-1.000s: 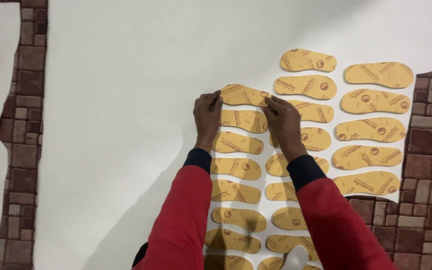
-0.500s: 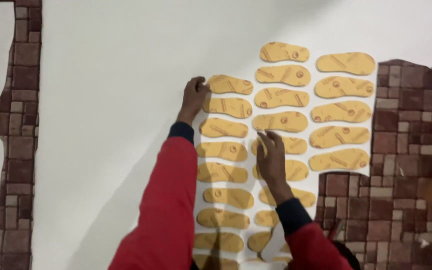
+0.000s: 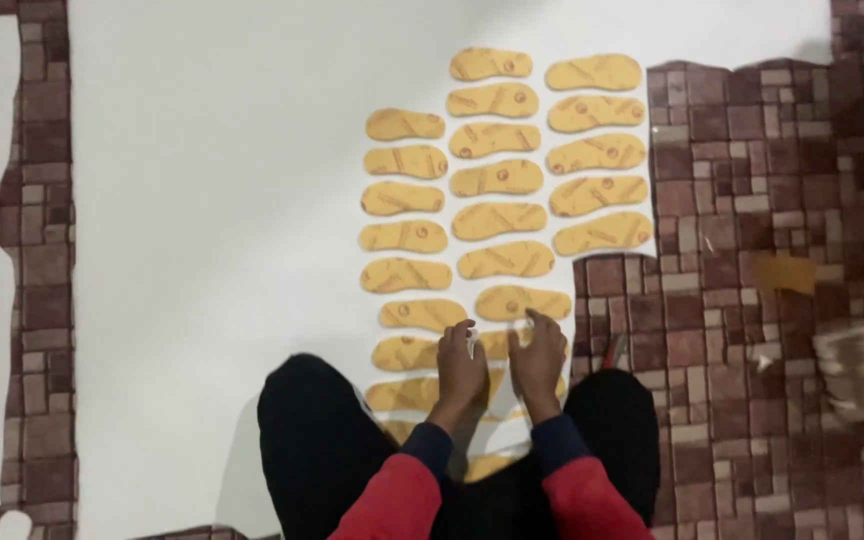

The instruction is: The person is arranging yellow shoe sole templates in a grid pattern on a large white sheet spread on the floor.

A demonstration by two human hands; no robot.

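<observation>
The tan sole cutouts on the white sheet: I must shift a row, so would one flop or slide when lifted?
The tan sole cutouts look thin and lie flat, so probably light and somewhat bendy. Flat shapes will not roll. On the smooth white sheet a push may slide one. Both hands, left hand and right hand, rest on them.

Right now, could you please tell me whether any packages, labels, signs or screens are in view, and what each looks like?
None in view: only yellow-tan sole cut-outs in rows on a white sheet over the patterned brown floor, with both hands on the near ones.
</observation>
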